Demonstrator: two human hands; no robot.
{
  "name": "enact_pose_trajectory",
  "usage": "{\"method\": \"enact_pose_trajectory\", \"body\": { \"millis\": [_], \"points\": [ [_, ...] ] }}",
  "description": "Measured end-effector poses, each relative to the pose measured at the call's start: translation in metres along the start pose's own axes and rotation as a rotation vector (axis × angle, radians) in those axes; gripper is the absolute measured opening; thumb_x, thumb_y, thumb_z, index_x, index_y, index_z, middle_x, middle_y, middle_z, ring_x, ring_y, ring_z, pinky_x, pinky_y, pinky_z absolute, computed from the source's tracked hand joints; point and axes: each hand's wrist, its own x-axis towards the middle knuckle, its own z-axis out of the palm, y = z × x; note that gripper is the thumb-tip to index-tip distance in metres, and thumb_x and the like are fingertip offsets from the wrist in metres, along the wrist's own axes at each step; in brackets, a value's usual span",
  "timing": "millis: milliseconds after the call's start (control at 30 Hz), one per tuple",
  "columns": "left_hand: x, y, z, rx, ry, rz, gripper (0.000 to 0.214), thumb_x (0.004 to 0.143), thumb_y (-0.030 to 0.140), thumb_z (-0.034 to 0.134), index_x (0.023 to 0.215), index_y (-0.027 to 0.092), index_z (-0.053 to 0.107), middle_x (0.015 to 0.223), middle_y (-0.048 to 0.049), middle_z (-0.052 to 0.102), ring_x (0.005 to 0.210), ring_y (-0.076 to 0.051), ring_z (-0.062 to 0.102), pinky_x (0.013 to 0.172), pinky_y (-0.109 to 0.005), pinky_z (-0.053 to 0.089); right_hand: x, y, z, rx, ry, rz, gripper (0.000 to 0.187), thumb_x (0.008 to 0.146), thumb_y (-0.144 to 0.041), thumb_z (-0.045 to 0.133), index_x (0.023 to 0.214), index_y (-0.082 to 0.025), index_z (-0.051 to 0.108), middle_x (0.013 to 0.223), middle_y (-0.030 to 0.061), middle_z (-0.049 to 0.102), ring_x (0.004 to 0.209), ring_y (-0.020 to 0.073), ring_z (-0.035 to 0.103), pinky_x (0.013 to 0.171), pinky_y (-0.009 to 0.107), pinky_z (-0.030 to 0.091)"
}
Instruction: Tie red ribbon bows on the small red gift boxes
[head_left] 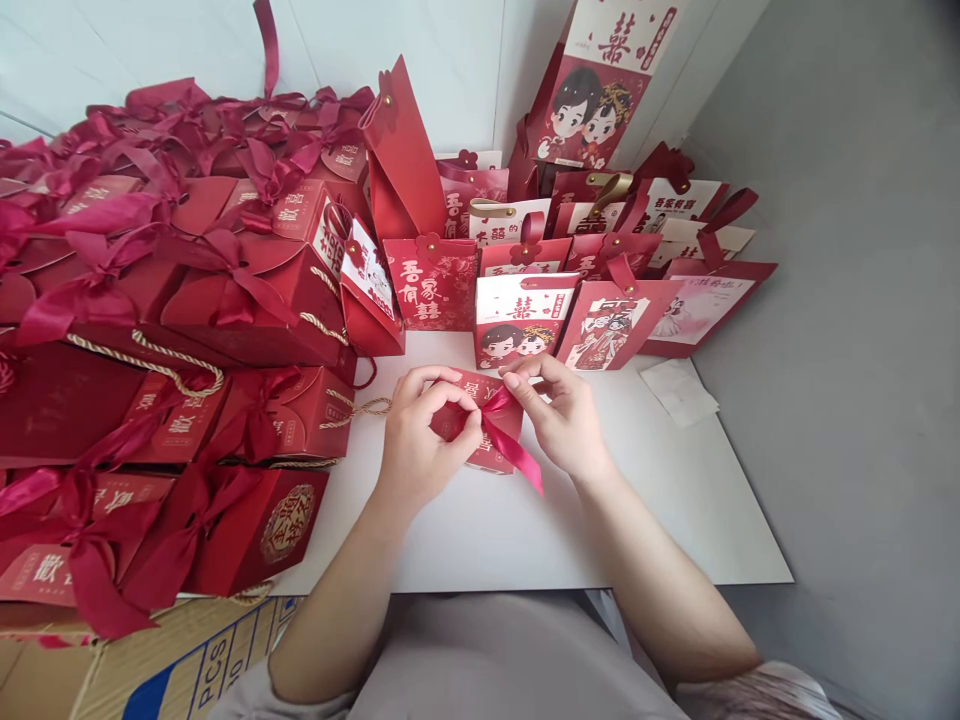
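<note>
Head view. The left hand (421,440) and right hand (561,415), fingers curled, each pinch the crimson ribbon (517,455) atop the small red gift box (484,385), which stands mid-way across the white table (525,530). Left of the box are ribboned red boxes (247,290), all closed. Behind it stand printed gift bags (521,320). To its right is grey floor (862,350).

place: home packing corner | cues: white table (525,540), piled red gift boxes (247,290), cardboard carton (187,660)
</note>
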Motion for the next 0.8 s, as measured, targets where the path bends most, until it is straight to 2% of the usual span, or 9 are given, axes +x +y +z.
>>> {"method": "enact_pose_trajectory", "body": {
  "millis": [133, 267, 400, 500, 533, 667, 800],
  "points": [
    [0.000, 0.000, 0.001, -0.019, -0.026, 0.000, 0.010, 0.080, 0.013, 0.066, 0.079, 0.022, 0.067, 0.109, -0.0043, 0.060, 0.110, -0.023, 0.063, 0.100, -0.040, 0.048, 0.003, 0.006, 0.002, 0.011, 0.027, 0.004, 0.025, 0.094, -0.042, 0.065, 0.079, -0.023, 0.062, 0.090, 0.0028, 0.070, 0.081, 0.0180, 0.064, 0.067, 0.030, 0.047],
    [-0.002, -0.001, 0.002, -0.029, -0.003, 0.004, 0.009, 0.081, 0.013, 0.065, 0.081, 0.022, 0.066, 0.109, -0.0045, 0.060, 0.111, -0.023, 0.063, 0.101, -0.039, 0.047, 0.004, 0.011, 0.003, 0.041, 0.031, 0.037, 0.026, 0.091, -0.045, 0.068, 0.080, -0.022, 0.064, 0.084, 0.0022, 0.068, 0.074, 0.0169, 0.062, 0.065, 0.029, 0.049],
    [-0.004, 0.001, 0.006, 0.008, 0.088, 0.002, 0.010, 0.081, 0.012, 0.065, 0.081, 0.022, 0.065, 0.109, -0.0051, 0.062, 0.109, -0.023, 0.063, 0.100, -0.040, 0.048, 0.002, 0.010, 0.001, 0.070, 0.088, 0.048, 0.024, 0.091, -0.047, 0.068, 0.093, -0.023, 0.063, 0.096, 0.0035, 0.067, 0.087, 0.0183, 0.065, 0.071, 0.029, 0.051],
    [-0.004, 0.000, 0.008, 0.033, 0.191, -0.008, 0.007, 0.085, 0.014, 0.065, 0.084, 0.021, 0.066, 0.110, -0.0065, 0.062, 0.110, -0.022, 0.062, 0.101, -0.040, 0.047, 0.000, 0.006, -0.007, 0.005, 0.126, 0.031, 0.026, 0.092, -0.049, 0.066, 0.092, -0.023, 0.061, 0.096, 0.0028, 0.066, 0.089, 0.0177, 0.062, 0.073, 0.029, 0.048],
    [-0.004, -0.002, 0.007, 0.028, 0.207, -0.007, 0.005, 0.086, 0.016, 0.065, 0.085, 0.021, 0.067, 0.112, -0.0068, 0.062, 0.111, -0.022, 0.062, 0.102, -0.039, 0.047, -0.001, 0.005, -0.011, -0.013, 0.082, 0.046, 0.029, 0.093, -0.051, 0.065, 0.089, -0.023, 0.060, 0.091, 0.0020, 0.065, 0.084, 0.0170, 0.061, 0.072, 0.029, 0.047],
    [-0.003, -0.010, -0.001, -0.056, 0.197, -0.048, 0.006, 0.092, 0.024, 0.062, 0.089, 0.022, 0.067, 0.120, -0.0058, 0.062, 0.117, -0.021, 0.060, 0.104, -0.038, 0.046, -0.002, 0.000, -0.026, -0.025, -0.251, 0.197, 0.047, 0.097, -0.062, 0.051, 0.077, -0.021, 0.059, 0.074, 0.0007, 0.062, 0.072, 0.0159, 0.057, 0.072, 0.030, 0.045],
    [-0.003, -0.016, -0.010, -0.070, 0.202, -0.058, 0.006, 0.089, 0.025, 0.067, 0.088, 0.021, 0.062, 0.125, -0.0054, 0.062, 0.120, -0.023, 0.058, 0.107, -0.040, 0.044, -0.003, -0.006, -0.030, -0.034, -0.388, 0.287, 0.052, 0.093, -0.065, 0.055, 0.067, -0.020, 0.054, 0.064, -0.0010, 0.055, 0.062, 0.0138, 0.049, 0.062, 0.028, 0.039]
  ]
}}
